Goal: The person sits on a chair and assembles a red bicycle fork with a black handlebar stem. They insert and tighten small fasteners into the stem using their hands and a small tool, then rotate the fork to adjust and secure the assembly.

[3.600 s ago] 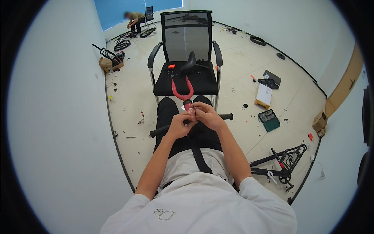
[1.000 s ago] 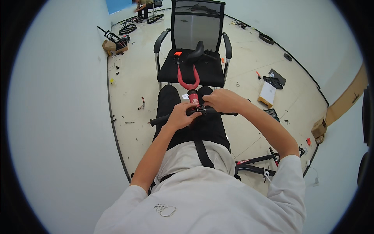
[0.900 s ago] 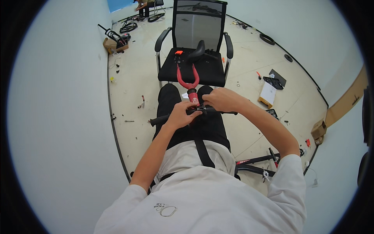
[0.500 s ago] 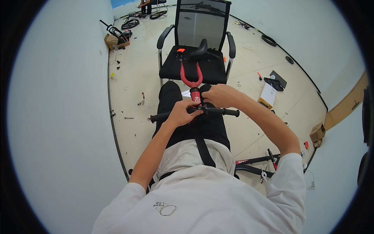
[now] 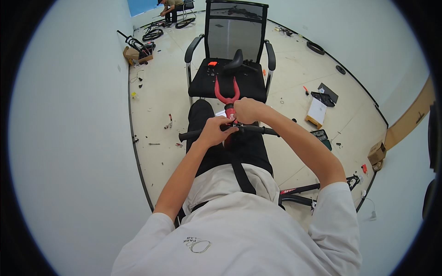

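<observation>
A red bicycle fork [image 5: 227, 100] lies across my lap, its two prongs pointing away from me toward the chair. At its near end a black handlebar [image 5: 192, 135] runs crosswise over my thighs. My left hand [image 5: 215, 132] pinches the small black stem clamp [image 5: 236, 124] at the bar's middle between thumb and fingers. Just above it, my right hand [image 5: 248, 111] is curled closed beside the red tube. Whatever its fingers hold, if anything, is hidden.
A black mesh chair [image 5: 216, 83] facing me carries a saddle [image 5: 235, 61] and an orange piece [image 5: 212, 63]. On the floor at right are a white board [image 5: 316, 112], a tool case [image 5: 321, 135] and a black frame [image 5: 299, 189]. Another person [image 5: 171, 10] sits far back.
My right hand has shifted left, closer over the red tube. The left hand keeps its pinch at the bar's middle. The view has tilted slightly, showing more of the far person.
</observation>
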Available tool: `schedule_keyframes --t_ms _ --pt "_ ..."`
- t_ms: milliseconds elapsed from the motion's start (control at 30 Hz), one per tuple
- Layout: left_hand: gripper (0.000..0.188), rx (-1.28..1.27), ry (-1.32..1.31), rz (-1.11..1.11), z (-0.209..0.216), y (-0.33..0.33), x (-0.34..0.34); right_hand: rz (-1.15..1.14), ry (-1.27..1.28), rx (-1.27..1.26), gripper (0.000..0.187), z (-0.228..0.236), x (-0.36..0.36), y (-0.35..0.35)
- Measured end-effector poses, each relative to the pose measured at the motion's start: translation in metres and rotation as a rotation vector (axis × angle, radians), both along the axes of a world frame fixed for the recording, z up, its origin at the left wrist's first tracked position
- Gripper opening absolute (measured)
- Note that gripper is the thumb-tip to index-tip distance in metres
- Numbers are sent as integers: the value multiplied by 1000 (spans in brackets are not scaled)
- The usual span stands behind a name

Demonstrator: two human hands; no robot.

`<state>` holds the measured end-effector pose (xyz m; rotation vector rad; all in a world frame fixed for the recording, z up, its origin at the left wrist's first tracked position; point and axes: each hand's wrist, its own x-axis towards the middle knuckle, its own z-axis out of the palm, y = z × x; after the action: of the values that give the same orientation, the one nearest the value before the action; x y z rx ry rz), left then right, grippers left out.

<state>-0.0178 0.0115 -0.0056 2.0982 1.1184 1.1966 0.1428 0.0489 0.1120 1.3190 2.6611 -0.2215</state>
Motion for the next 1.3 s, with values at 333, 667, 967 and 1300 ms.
schedule_keyframes --t_ms 333,667,967,1300 --pt "36 28 -11 95 -11 17 7 -216 757 96 32 -21 65 -26" --pt "66 -29 407 226 -5 32 2 -662 1182 -263 30 -169 98 -45" --pt "53 -255 430 319 6 55 14 -930 1268 -9 31 -110 123 83" --pt "38 -293 284 349 11 39 6 -633 751 4 23 -187 101 250"
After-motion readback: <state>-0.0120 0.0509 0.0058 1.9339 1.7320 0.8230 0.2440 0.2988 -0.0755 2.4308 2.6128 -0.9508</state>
